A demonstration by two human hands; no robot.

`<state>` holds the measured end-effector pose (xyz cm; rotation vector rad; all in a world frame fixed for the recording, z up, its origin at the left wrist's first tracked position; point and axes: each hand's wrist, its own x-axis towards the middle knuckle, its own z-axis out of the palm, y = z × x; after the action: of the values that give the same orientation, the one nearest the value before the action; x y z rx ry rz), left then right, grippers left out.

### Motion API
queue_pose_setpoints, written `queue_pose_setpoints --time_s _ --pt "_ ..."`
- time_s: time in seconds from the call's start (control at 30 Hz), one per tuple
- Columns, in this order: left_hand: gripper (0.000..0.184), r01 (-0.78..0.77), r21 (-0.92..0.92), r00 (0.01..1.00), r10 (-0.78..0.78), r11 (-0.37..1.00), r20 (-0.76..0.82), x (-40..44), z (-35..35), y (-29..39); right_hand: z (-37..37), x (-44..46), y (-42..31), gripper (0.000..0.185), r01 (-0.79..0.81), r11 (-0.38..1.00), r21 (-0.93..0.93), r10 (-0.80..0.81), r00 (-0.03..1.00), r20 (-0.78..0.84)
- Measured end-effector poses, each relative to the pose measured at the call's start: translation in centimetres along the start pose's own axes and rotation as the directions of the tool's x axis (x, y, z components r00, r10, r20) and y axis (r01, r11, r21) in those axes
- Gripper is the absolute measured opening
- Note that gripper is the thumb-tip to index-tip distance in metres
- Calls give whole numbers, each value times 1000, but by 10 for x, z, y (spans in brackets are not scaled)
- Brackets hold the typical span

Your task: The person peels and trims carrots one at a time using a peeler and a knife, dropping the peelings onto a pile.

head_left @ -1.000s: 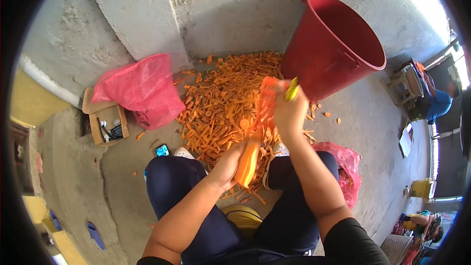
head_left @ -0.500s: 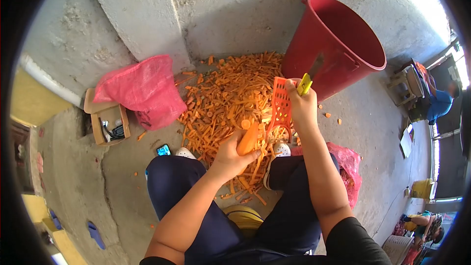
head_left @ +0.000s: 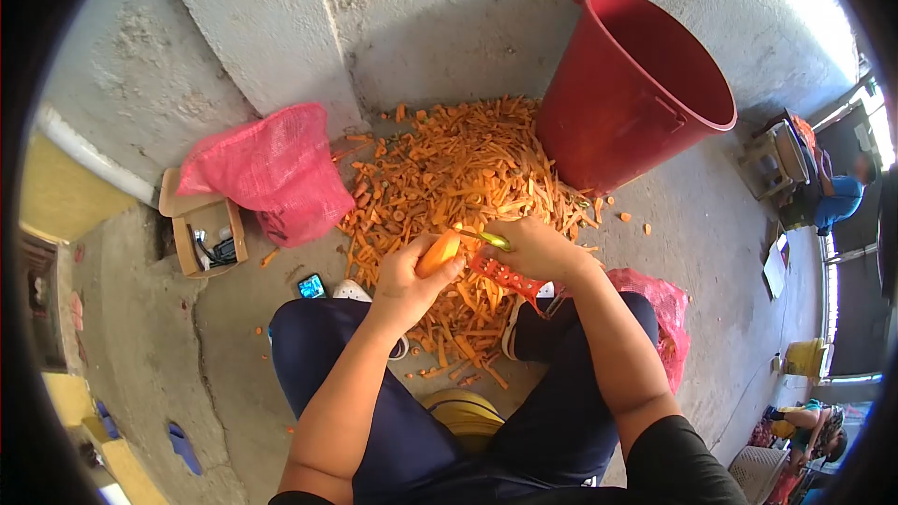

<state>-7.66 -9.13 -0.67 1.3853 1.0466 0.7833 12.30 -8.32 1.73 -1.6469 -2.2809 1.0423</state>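
Note:
My left hand (head_left: 409, 273) is wrapped round a peeled orange carrot (head_left: 440, 253), its upper end pointing away from me. Close on its right, my right hand (head_left: 535, 251) is closed round a small knife with a yellow-green handle (head_left: 495, 241); its narrow end is at the carrot's tip. The same hand also keeps hold of a red-orange perforated plastic grater-like peeler (head_left: 505, 275), which hangs below the fingers. Beneath both hands spreads a large heap of carrot peelings and cut ends (head_left: 449, 164) on the floor between my feet.
A tall red bin (head_left: 608, 84) stands behind the heap on the right. To the left are a pink mesh sack (head_left: 271, 168), a cardboard box (head_left: 192, 266) with cables and a phone (head_left: 311, 286). Another pink sack (head_left: 669, 318) lies by my right knee. Two people are at far right.
My right hand has come down and left to the carrot, turning the peeler lower and bringing the knife to the carrot's tip. My left hand has shifted slightly left and up with the carrot.

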Motion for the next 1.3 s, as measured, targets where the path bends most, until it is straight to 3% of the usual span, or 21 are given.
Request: queue_pose_setpoints --time_s 0.13,0.23,0.37,0.47,0.53,0.57,0.63,0.73,0.8,0.87,1.0,1.03,1.13,1.17,1.3 --pt "28 67 -74 997 -64 995 41 -2 2 7 3 1 1 23 -10 1000 5 9 999 48" --pt "28 130 -189 976 -92 973 198 -1 -2 4 10 2 7 21 94 993 69 -94 996 -9" --pt "27 158 -197 953 -97 968 286 -5 0 6 17 8 19 20 160 986 51 -157 986 -58" --pt "29 41 -44 982 -32 998 186 -4 -1 -2 22 9 16 21 64 997 -31 -68 982 -173" --pt "31 -261 229 949 206 938 237 -7 3 6 28 12 13 22 -92 989 -115 60 965 -254" --pt "33 -401 351 906 311 846 286 -9 6 13 34 17 13 21 -156 970 -184 120 974 -194" --pt "34 -435 326 860 279 839 428 -19 26 15 49 27 14 19 -276 904 -326 261 961 -90" --pt "33 -462 288 843 315 839 436 -19 39 11 67 35 6 23 -195 945 -262 202 979 0" --pt "32 -472 246 843 352 846 408 -15 34 14 107 50 30 24 -73 997 10 72 994 81" --pt "32 -493 180 833 402 851 381 -10 28 20 122 45 33 25 -24 941 336 -28 988 151" --pt "35 -619 176 776 562 765 286 -4 20 18 129 38 33 26 -47 581 812 -174 968 180" --pt "34 -643 232 764 590 730 263 -2 15 19 128 38 35 27 -50 481 875 -195 967 163" --pt "32 -542 196 839 538 817 79 -1 2 15 109 37 39 28 -49 241 969 -188 978 96" --pt "30 -509 142 860 507 849 54 -1 -2 16 91 33 43 26 -164 304 938 -81 977 197" --pt "32 -444 131 894 449 887 -11 -1 -6 8 55 27 25 20 -138 179 974 188 977 104"
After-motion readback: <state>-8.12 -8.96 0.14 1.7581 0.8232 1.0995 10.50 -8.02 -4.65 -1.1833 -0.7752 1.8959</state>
